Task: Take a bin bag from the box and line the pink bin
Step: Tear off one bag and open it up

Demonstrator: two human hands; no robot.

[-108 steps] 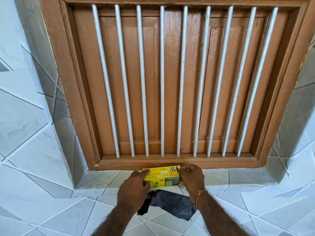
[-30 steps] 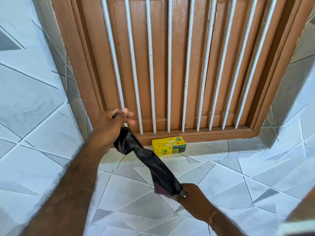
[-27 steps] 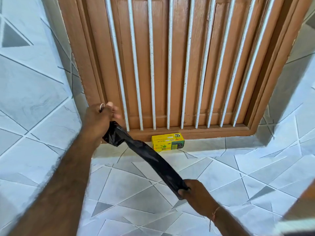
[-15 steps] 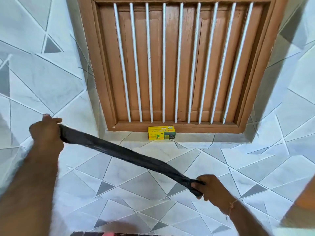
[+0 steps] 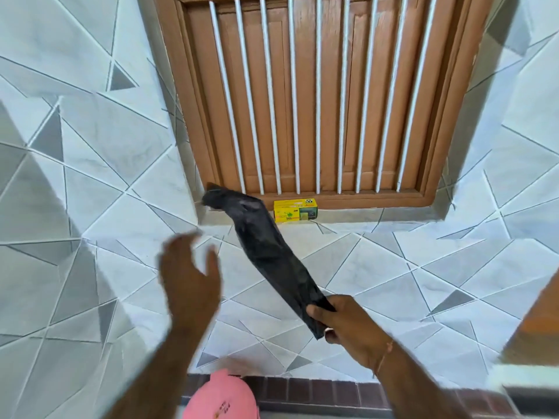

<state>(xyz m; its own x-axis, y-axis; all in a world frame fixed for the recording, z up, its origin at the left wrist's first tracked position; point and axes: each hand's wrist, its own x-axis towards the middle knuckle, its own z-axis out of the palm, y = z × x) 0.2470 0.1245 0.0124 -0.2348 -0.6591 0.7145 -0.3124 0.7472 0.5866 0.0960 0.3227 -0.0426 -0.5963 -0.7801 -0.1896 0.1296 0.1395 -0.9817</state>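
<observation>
A long folded black bin bag stretches up and to the left from my right hand, which grips its lower end. The bag's upper end hangs free in the air near the window sill. My left hand is open and blurred, fingers spread, to the left of the bag and not touching it. The yellow bin bag box rests on the tiled ledge under the window. The pink bin shows at the bottom edge, below my arms; only part of it is visible.
A brown wooden shuttered window with white vertical bars fills the wall ahead. Grey and white tiles cover the wall around it. A dark brick-patterned strip runs along the bottom. An orange-brown edge intrudes at the right.
My left hand has let go of the bag's upper end and opened. The bag is now held only by my right hand. The view has tilted down, bringing the pink bin into sight.
</observation>
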